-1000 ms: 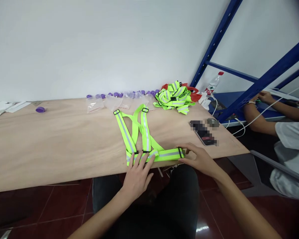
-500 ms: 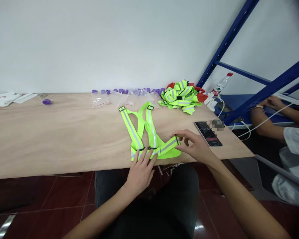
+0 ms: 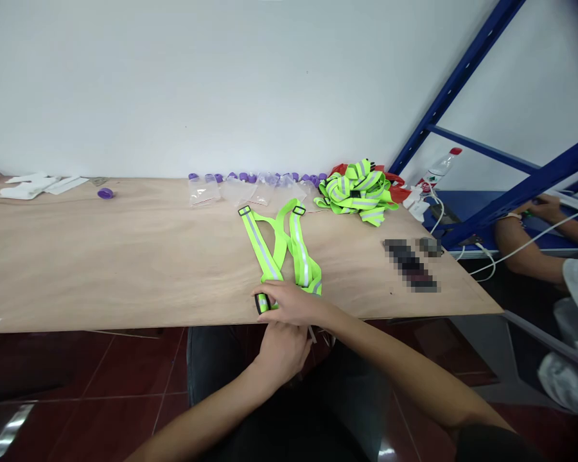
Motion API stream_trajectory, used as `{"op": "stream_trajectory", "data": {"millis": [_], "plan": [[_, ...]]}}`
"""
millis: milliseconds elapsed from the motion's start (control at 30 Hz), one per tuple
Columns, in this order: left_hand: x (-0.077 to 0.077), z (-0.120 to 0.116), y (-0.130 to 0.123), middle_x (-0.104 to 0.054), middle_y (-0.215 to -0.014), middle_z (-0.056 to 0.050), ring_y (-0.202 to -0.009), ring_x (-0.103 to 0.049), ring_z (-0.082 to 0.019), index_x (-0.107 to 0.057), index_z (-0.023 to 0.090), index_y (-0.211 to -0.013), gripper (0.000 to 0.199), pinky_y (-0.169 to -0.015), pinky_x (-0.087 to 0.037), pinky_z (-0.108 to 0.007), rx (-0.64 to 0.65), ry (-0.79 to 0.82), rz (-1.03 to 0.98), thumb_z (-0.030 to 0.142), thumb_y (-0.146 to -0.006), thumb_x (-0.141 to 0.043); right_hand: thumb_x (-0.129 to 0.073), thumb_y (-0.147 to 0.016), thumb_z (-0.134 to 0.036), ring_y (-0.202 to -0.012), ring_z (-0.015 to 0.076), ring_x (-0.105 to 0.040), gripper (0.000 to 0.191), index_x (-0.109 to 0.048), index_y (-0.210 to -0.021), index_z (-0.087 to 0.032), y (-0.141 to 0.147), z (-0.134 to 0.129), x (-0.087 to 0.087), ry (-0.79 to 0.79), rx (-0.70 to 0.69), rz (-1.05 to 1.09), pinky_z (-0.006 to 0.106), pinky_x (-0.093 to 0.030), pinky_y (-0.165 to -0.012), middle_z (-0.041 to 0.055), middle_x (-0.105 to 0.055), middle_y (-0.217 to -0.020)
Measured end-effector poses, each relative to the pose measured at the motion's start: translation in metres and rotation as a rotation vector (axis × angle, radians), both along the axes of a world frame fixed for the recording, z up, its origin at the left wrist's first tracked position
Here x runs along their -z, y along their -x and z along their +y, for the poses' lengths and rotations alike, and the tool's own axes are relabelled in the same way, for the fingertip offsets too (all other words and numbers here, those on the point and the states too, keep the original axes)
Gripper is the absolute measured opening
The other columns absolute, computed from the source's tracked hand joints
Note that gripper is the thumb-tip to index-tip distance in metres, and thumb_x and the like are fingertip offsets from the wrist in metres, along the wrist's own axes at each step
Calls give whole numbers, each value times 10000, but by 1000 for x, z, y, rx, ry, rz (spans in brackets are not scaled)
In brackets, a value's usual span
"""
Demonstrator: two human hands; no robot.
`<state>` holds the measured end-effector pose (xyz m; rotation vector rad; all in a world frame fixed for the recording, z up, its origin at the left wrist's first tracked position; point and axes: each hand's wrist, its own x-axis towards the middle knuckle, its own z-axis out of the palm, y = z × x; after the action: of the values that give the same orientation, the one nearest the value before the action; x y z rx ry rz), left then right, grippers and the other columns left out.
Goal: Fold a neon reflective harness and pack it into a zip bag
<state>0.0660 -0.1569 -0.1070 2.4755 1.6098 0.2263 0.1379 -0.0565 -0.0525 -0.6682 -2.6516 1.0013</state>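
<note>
A neon-yellow reflective vest made of straps with grey stripes lies near the table's front edge, its two shoulder straps pointing away from me. My right hand reaches across to the left over its lower part, thumb and fingers closed on a folded-over strap end with a black buckle. Beneath it, my left hand is at the table edge by the vest's lower band. The right hand hides its fingers, so their grip does not show.
Behind the vest, clear plastic bags with purple caps line the wall. A heap of similar vests lies on red plastic. A blurred-out phone rests at right, near a blue rack and a bottle. Another person's arm is beyond.
My right hand has swung from the vest's right side to its left, carrying the buckled strap end over. My left hand has slid down toward me, under the right. The view has shifted slightly.
</note>
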Motion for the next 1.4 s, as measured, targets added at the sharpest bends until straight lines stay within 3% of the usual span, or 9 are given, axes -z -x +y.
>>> {"op": "stream_trajectory", "data": {"millis": [300,433,567,733,833,967,1167,1267,1400], "plan": [[-16,-15,47,-704,-1108,-117,-1062,-672,-224,-589,173,-1258,365,-930,-568,-361,147,-453,-633,46,-924,-510,-803,-778,-295,-725,141,-548,461,-666,-1202,-177,-11,7,25,131,110,140,278,-484,-701,15,-653,-908],[-20,-10,64,-609,-1316,-165,-1244,-588,-275,-532,179,-1335,397,-1008,-544,-433,-58,-479,-600,96,-947,-535,-694,-829,-214,-890,178,-616,449,-625,-1271,-186,-14,2,28,120,72,275,341,-536,-824,89,-654,-1142],[-6,-1,74,-561,-1423,-150,-1287,-578,-256,-488,199,-1405,425,-1024,-556,-414,-3,-425,-537,110,-989,-486,-623,-876,-210,-983,192,-658,609,-455,-1461,-239,-32,-10,25,60,167,262,384,-559,-905,115,-581,-1351],[10,3,81,-653,-1308,-119,-1246,-612,-256,-593,202,-1268,294,-1026,-560,-448,33,-427,-500,140,-999,-495,-549,-960,-410,-1390,345,-436,581,-425,-1497,-223,-71,-31,44,-300,526,87,577,-357,-1144,152,-528,-1450],[6,6,79,-685,-1249,-122,-1279,-581,-291,-618,187,-1167,200,-1036,-547,-491,42,-406,-470,223,-977,-571,-565,-933,-520,-1480,371,-290,820,-200,-1593,-198,-85,-37,56,-255,722,-5,592,-327,-1161,180,-326,-1598],[-4,11,74,-645,-1338,-114,-1393,-464,-308,-599,194,-1026,77,-1107,-471,-544,50,-322,-397,210,-967,-552,-526,-963,-471,-1477,312,-323,907,74,-1606,-248,-88,-38,56,-82,677,-16,500,-409,-1127,160,-255,-1635],[-12,19,72,-455,-1539,-124,-1501,-265,-309,-538,200,-972,46,-1179,-343,-584,91,-220,-281,240,-959,-520,-459,-1003,-369,-1505,320,-252,892,220,-1570,-250,-87,-40,50,-196,584,-10,507,-419,-1111,175,-119,-1666],[-13,24,71,-471,-1522,-150,-1504,-258,-295,-522,185,-1125,189,-1207,-278,-583,114,-205,-257,270,-957,-530,-410,-1021,-339,-1489,327,-294,784,118,-1597,-280,-87,-38,50,-245,560,-78,474,-485,-1046,153,-39,-1678],[-16,27,72,-566,-1435,-144,-1435,-411,-269,-476,195,-1256,310,-1210,-246,-585,123,-181,-234,279,-964,-532,-466,-1006,-408,-1418,337,-422,646,-225,-1593,-285,-94,-35,46,-280,498,-209,472,-519,-1004,152,-240,-1642]]}}
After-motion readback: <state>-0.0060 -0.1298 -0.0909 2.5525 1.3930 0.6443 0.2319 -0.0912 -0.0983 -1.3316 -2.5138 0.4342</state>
